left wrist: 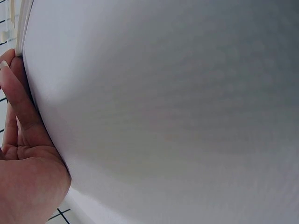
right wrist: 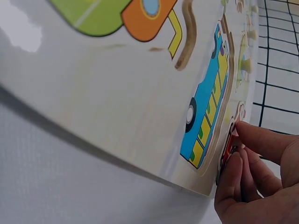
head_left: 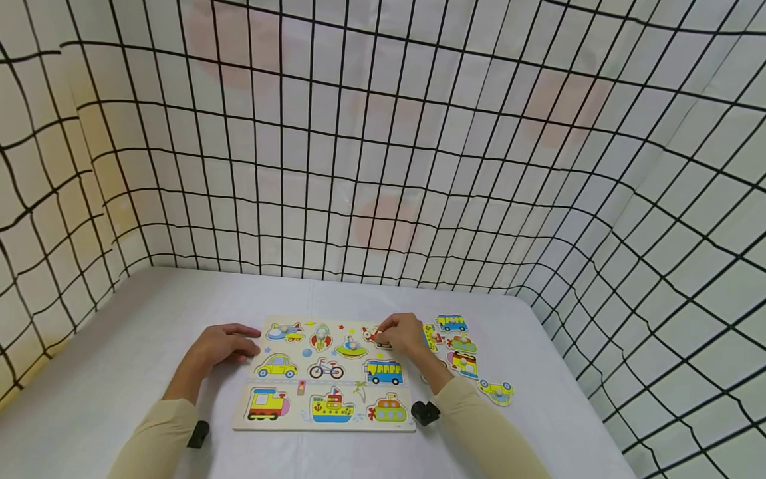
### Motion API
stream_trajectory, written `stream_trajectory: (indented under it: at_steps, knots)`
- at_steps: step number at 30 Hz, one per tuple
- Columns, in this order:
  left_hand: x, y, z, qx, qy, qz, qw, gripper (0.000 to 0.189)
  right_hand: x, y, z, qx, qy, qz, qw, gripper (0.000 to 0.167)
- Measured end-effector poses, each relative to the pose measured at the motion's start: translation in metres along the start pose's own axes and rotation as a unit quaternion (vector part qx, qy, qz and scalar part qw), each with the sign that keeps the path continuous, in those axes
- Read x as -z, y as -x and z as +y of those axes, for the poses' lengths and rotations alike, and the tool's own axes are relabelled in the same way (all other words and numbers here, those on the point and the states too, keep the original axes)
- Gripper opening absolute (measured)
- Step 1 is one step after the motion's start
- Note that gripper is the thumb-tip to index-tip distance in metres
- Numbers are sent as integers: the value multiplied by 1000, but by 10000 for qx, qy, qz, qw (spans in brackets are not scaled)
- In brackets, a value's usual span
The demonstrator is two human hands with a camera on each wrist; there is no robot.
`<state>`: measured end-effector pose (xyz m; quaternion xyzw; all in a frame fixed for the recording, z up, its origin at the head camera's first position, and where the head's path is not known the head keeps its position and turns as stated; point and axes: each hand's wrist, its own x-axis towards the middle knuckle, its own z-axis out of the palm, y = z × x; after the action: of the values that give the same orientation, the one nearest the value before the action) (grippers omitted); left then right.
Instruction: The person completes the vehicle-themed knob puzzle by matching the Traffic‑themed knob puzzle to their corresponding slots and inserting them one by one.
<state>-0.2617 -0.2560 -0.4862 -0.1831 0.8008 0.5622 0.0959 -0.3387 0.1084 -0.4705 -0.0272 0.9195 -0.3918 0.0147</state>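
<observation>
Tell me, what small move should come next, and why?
Perhaps nudge the red piece into line and press it onto the board: the right hand pinches it near the far right corner, beside a partly visible reddish outline.

Table: white, smooth covering [head_left: 179,303], far corners rounded; far edge lies close to the back wall [head_left: 326,126]. Back, left [head_left: 42,193] and right [head_left: 676,206] walls: pale sheeting crossed by a black grid, lines bowing at the corners. Cannot tell if printed or strung. Faint reddish patches [head_left: 385,223] on the back wall; yellowish tint [head_left: 98,133] along the left. Light: soft, diffuse. Left wrist view: tabletop grades from pale to dark grey at upper right. Right wrist view: gridded wall at right edge.
</observation>
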Motion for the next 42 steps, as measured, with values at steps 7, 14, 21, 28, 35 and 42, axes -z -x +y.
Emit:
stream_trajectory:
  at_steps: [7,14,21,28,35,42]
  knots:
    - [0,3,2,-22,-53,26,10000,48,0,1,0,-118,48,-20,9999,13]
    - [0,1,1,-20,-55,-23,10000,48,1,1,1,-186,138,-44,9997,12]
    - [1,-1,0,-23,-51,-65,10000,49,1,1,2,-200,87,-77,9997,11]
    - [1,0,0,-19,-64,-46,10000,49,1,1,3,-116,23,-125,9999,11]
    - [1,0,1,-3,6,-48,10000,48,6,2,3,-164,21,-76,9998,16]
    - [1,1,1,-27,-51,-70,10000,49,25,1,11,-172,-150,73,9997,21]
